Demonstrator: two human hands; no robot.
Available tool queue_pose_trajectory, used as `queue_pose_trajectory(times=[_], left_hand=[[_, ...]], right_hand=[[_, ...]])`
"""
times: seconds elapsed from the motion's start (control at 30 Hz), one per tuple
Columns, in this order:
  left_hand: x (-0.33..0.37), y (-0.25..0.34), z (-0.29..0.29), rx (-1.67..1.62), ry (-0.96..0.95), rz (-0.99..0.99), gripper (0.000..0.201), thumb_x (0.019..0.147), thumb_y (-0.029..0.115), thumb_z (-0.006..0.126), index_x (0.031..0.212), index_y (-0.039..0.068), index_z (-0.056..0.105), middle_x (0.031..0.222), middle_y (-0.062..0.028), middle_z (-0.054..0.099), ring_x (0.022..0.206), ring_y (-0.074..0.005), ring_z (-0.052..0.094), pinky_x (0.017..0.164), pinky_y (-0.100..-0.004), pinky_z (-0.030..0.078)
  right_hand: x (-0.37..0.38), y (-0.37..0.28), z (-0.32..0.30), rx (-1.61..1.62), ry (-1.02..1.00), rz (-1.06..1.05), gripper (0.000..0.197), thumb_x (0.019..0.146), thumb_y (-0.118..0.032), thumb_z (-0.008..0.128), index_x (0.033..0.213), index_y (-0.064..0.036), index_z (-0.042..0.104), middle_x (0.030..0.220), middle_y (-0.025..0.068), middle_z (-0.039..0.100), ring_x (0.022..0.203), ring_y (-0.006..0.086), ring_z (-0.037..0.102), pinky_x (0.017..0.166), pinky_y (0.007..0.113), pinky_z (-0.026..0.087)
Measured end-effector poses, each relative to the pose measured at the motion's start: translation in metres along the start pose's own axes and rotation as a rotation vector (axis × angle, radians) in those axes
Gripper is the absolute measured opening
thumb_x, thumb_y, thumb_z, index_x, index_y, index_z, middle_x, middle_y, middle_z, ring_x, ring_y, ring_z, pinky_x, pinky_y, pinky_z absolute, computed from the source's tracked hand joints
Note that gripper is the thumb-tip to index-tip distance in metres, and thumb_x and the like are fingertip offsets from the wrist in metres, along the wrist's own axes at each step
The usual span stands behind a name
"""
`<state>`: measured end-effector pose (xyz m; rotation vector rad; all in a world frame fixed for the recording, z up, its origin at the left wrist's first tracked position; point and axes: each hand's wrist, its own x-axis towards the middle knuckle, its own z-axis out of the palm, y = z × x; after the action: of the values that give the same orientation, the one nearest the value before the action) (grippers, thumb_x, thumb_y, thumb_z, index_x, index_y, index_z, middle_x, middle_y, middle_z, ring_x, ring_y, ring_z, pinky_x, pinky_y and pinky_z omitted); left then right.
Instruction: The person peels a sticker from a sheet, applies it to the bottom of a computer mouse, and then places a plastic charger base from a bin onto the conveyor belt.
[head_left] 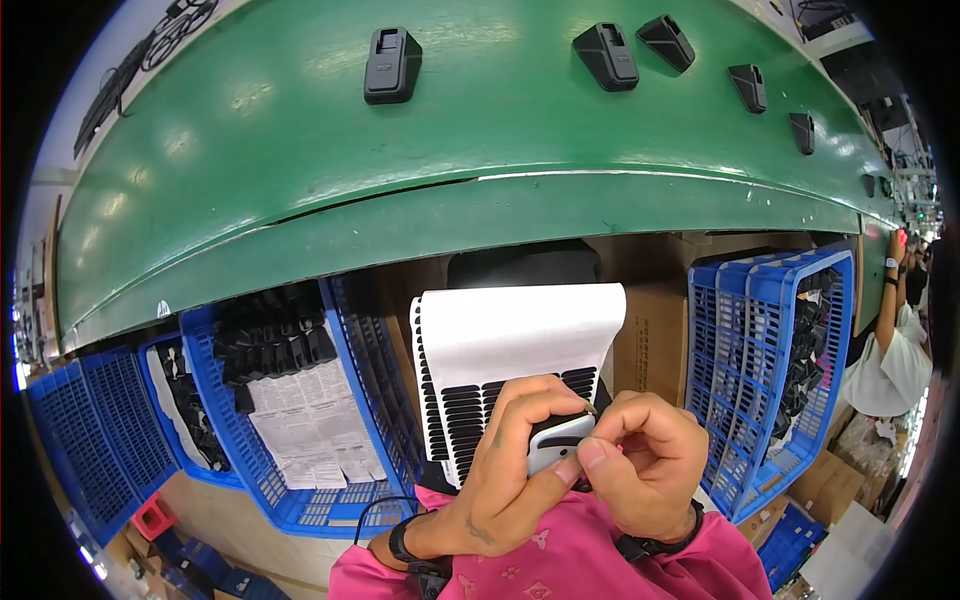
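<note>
My left hand (510, 470) is wrapped round a small black housing with a light grey face (550, 456), held in front of my chest. A curved black strip (562, 441) lies across that face, with a dark dot below it. My right hand (645, 460) is closed in a pinch at the housing's right side. Its thumb and forefinger meet at the end of the strip, and the fingertips hide that end. Under my hands, a white backing sheet (520, 325) with rows of black strips (463, 425) rests over my lap, its upper part curling over.
Several black dock-like housings (392, 68) stand on the green bench (250, 150). Blue crates (300, 515) of black parts stand to my left, another blue crate (735, 350) to my right. A cardboard box (650, 345) sits under the bench. Another person's arm (888, 300) reaches in at far right.
</note>
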<state>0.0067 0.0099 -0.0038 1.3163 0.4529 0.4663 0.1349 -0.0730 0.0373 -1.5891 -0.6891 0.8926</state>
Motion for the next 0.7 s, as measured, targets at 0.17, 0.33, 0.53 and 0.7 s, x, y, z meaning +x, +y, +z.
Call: queue_pose_trajectory(times=[0.17,0.33,0.53,0.7], left_hand=[[0.0002,0.0006,0.0001,0.002,0.002,0.0,0.043,0.082,0.001,0.057,0.122,-0.003,0.044,0.118,-0.0199,0.044,0.107,-0.0294,0.049,0.094,-0.0362,0.039],[-0.0002,0.0004,0.0002,-0.003,0.001,-0.01,0.043,0.081,0.001,0.057,0.122,-0.004,0.044,0.118,-0.0203,0.044,0.107,-0.0298,0.049,0.094,-0.0365,0.039],[-0.0017,-0.0001,-0.001,0.035,0.004,0.026,0.044,0.08,0.001,0.057,0.122,-0.004,0.044,0.118,-0.0217,0.044,0.107,-0.031,0.049,0.094,-0.0378,0.039],[-0.0024,0.0005,-0.0019,0.058,0.019,0.04,0.045,0.079,0.001,0.057,0.122,-0.005,0.044,0.118,-0.023,0.044,0.105,-0.0317,0.049,0.094,-0.0384,0.04]], right_hand=[[0.0009,-0.0005,-0.0004,-0.02,-0.007,-0.015,0.01,0.077,0.002,0.069,0.077,0.0025,0.059,0.067,0.0049,0.061,0.054,0.0057,0.053,0.049,0.019,0.041],[-0.0007,-0.0036,0.0017,-0.038,-0.001,0.022,0.011,0.078,-0.003,0.066,0.076,0.0013,0.056,0.067,0.0046,0.058,0.056,0.007,0.05,0.05,0.02,0.036],[-0.001,-0.0027,0.0027,-0.077,-0.008,-0.006,0.01,0.078,0.0,0.066,0.077,0.0016,0.057,0.067,0.0048,0.059,0.056,0.0068,0.051,0.049,0.02,0.036],[-0.0005,-0.0028,0.0046,-0.091,-0.005,-0.023,0.01,0.078,0.0,0.066,0.078,0.002,0.057,0.067,0.0054,0.059,0.057,0.0071,0.053,0.05,0.019,0.037]])
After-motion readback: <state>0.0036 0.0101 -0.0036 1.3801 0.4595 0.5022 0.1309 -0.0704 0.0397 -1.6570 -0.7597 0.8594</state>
